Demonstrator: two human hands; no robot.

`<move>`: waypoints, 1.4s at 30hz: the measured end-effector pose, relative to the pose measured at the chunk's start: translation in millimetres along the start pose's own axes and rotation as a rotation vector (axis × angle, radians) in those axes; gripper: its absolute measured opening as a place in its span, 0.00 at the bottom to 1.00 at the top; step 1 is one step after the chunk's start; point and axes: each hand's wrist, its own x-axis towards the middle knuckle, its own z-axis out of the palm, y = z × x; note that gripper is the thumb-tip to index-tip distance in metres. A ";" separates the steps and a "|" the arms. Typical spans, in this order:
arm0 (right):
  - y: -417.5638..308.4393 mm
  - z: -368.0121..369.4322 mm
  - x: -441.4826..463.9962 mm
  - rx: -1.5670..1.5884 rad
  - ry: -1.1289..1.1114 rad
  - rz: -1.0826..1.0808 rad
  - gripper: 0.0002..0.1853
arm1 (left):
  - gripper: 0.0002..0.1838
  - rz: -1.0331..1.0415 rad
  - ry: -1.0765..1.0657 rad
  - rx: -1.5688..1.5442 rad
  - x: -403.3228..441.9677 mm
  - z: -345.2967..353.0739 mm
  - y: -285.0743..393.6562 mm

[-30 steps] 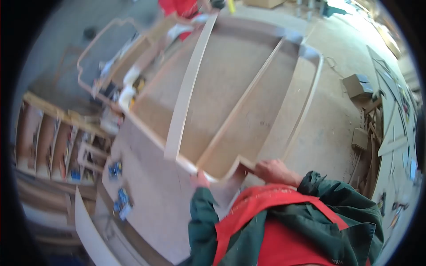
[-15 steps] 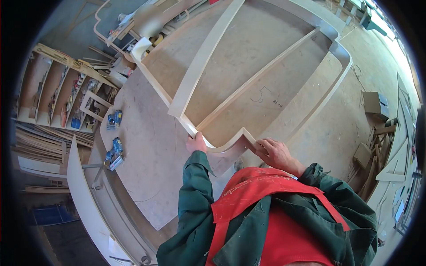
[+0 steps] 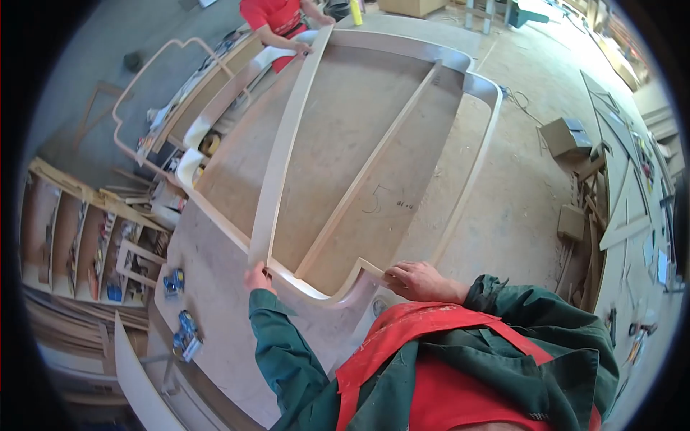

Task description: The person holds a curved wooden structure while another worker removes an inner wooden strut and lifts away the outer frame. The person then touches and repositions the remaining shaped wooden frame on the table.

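Observation:
A large pale wooden frame [image 3: 228, 228] with curved corners lies over a big worktable [image 3: 208, 309]. A wide flat slat [image 3: 282, 161] and a narrower strip [image 3: 370, 167] run across it. My left hand [image 3: 259, 278] is closed around the near side of the frame, right at the end of the wide slat; part of its fingers is hidden beneath. Over the near right, by the stepped corner, my right hand [image 3: 424, 281] has its fingers curled on the frame's edge.
Across the table a co-worker in red [image 3: 277, 21] has a hand on the far end of the wide slat. Two blue power tools [image 3: 173, 282] lie at the table's left. Shelves [image 3: 68, 241] stand farther left. A cardboard box [image 3: 566, 138] sits on the right.
My left hand has slid left along the frame to the wide slat's end. My right hand stays at the near corner. The view has shifted, bringing the co-worker's hands into sight.

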 end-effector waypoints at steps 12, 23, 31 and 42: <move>-1.5 4.5 3.7 -0.072 0.001 0.072 0.13 | 0.27 0.100 0.079 0.023 -44.5 22.9 -35.1; -6.1 4.3 9.8 -0.068 -0.009 0.185 0.15 | 0.30 0.281 0.066 0.649 -73.6 29.1 -59.9; -56.0 -31.0 41.7 0.134 0.141 0.062 0.19 | 0.30 0.311 0.040 0.623 -73.1 28.6 -62.3; -261.4 -124.7 77.4 0.819 0.379 -0.934 0.25 | 0.31 0.322 0.071 0.691 -73.9 28.3 -62.8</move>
